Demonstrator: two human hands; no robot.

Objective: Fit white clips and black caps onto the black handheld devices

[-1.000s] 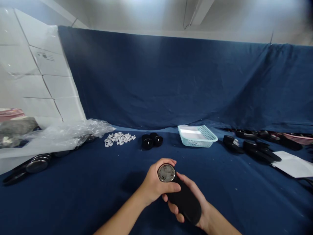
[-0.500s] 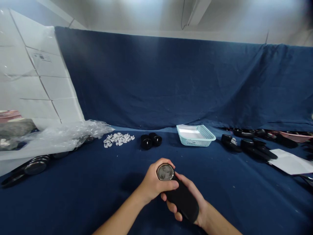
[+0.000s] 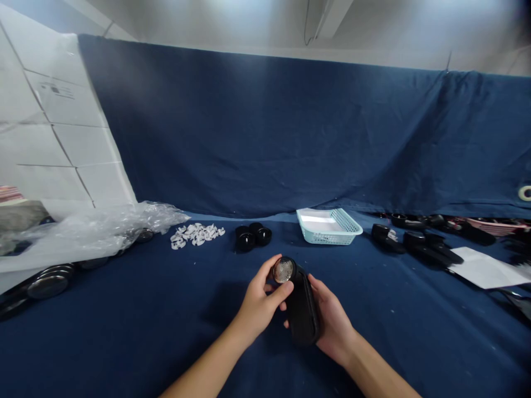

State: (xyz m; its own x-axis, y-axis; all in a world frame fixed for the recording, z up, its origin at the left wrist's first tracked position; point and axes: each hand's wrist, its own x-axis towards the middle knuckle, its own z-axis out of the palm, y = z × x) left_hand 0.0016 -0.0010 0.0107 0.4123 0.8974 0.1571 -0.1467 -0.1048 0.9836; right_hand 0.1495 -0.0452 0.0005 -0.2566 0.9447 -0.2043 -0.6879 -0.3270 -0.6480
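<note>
A black fabric shaver point(image 3: 302, 314) with a round perforated metal head is held between both hands above the blue-covered table. My left hand point(image 3: 258, 303) grips its head end, thumb across the front below the metal mesh and fingers around the far side. Wrapped round the handle from the right is my right hand point(image 3: 335, 323), its fingertips showing at the handle's left edge. Beyond the hands stand several glossy black round caps point(image 3: 254, 236). A pile of small white plastic pieces point(image 3: 197, 235) lies to their left.
A light blue basket point(image 3: 331, 237) holding white paper stands at the back. Several black shaver bodies point(image 3: 429, 247) and a white sheet point(image 3: 489, 268) lie on the right. On the left are clear plastic wrap point(image 3: 95, 226) and stacked black round-headed parts point(image 3: 48, 282).
The shaver has turned in my hands, so its handle stands more upright and shows its side edge. My left hand has risen slightly with the head. The view has shifted a little.
</note>
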